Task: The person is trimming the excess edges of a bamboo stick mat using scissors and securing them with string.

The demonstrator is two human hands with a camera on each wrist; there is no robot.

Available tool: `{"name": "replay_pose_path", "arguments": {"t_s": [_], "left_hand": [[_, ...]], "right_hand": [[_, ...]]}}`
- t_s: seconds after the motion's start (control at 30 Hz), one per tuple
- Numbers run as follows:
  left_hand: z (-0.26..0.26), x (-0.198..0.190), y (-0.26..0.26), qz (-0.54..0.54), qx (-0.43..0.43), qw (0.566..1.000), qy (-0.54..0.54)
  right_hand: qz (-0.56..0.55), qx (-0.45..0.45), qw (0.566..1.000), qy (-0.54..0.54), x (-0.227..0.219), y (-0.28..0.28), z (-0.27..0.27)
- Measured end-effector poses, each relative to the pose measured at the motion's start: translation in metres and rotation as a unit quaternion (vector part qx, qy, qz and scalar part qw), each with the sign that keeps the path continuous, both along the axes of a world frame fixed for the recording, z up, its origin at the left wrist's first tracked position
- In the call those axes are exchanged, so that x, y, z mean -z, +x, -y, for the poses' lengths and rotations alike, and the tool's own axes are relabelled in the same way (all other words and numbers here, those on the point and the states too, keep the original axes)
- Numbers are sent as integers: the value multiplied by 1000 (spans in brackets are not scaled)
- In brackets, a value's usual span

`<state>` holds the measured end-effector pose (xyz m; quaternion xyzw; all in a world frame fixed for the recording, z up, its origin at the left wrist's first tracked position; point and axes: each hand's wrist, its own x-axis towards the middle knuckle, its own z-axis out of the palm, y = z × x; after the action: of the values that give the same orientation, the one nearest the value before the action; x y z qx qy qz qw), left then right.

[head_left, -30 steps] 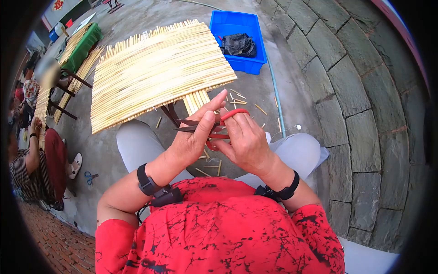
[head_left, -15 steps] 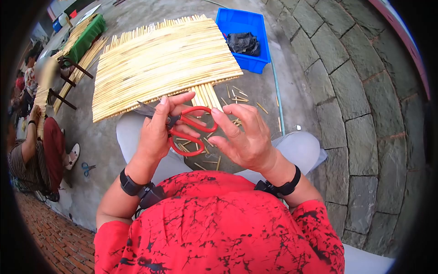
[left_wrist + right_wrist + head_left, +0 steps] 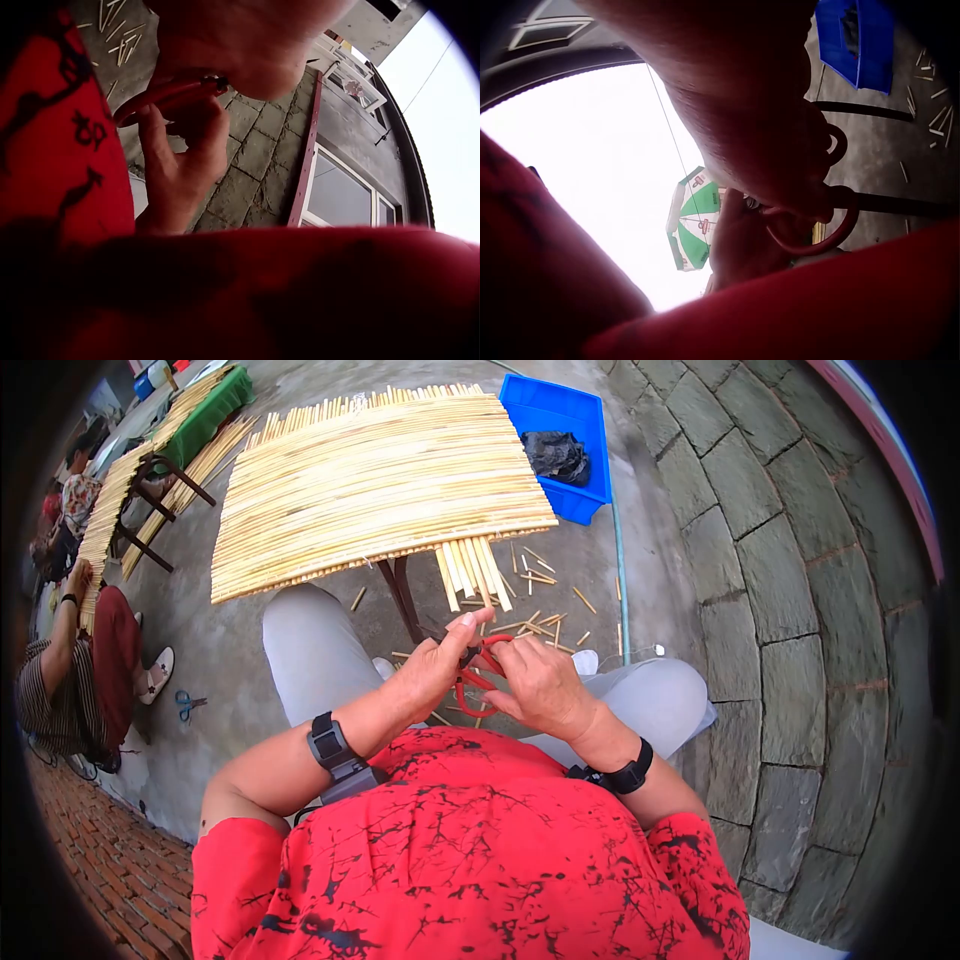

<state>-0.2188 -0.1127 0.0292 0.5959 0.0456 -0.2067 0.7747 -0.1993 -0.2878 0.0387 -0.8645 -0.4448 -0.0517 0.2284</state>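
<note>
Nearest the red shirt, the right grip was pinching the red-handled scissors by a handle loop, while the left grip held them near the pivot. The scissors were in the air between the knees, short of the surface's near edge and toward its right corner. The blades were hidden by the left grip; whether they stood apart or together could not be told.

Principal hazard, as judged: a cut to the left fingers, should the handles be squeezed with those fingers about the blades. Second hazard: a drop, should one grip release before the other had firm hold.

Beyond, several short sticks jutted past the surface's near edge by the right corner, close to the left fingertips; a careless knock could dislodge them. Loose offcuts littered the floor; a foot could roll on them. The surface showed only dark legs under its spread of sticks; a knee striking a leg might shift the load.
</note>
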Motion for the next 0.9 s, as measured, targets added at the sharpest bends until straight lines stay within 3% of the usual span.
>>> {"name": "replay_pose_path", "arguments": {"t_s": [0.13, 0.23, 0.3, 0.37, 0.4, 0.43, 0.53, 0.57, 0.6, 0.67, 0.7, 0.8, 0.9], "left_hand": [[2, -3, 4, 17, 71, 997, -14], [-10, -15, 4, 154, 243, 957, 34], [-20, -9, 5, 160, 205, 966, -8], [-39, 3, 13, 130, 209, 968, 46], [-45, 8, 13, 74, 143, 986, 42], [-52, 16, 15, 72, 139, 987, 44], [-68, 33, 24, -20, -130, 991, -13], [-70, 35, 31, -20, -133, 991, -11], [-73, 38, 39, -41, -182, 981, -55], [-76, 42, 55, -59, -245, 960, -123], [-77, 44, 62, -56, -252, 958, -124], [-69, 51, 81, -14, -340, 928, -153], [-73, 54, 80, 11, -321, 935, -149]], "right_hand": [[-5, 18, 998, 52, 10, 5, 8], [-49, 5, 995, 90, 8, 8, 22], [-81, 0, 991, 106, 10, 9, 35], [-91, 64, 982, 152, 15, 12, 51], [-115, 106, 971, 182, 21, 13, 62], [-140, 146, 956, 211, 25, 16, 74], [-210, 253, 884, 333, 18, 31, 104], [-247, 282, 847, 377, 11, 37, 112], [-248, 280, 847, 377, 9, 44, 120], [-202, 298, 797, 485, 7, 59, 135], [-204, 291, 800, 484, 9, 67, 139], [-226, 333, 733, 548, 20, 72, 153], [-232, 335, 722, 560, 20, 70, 153]]}}
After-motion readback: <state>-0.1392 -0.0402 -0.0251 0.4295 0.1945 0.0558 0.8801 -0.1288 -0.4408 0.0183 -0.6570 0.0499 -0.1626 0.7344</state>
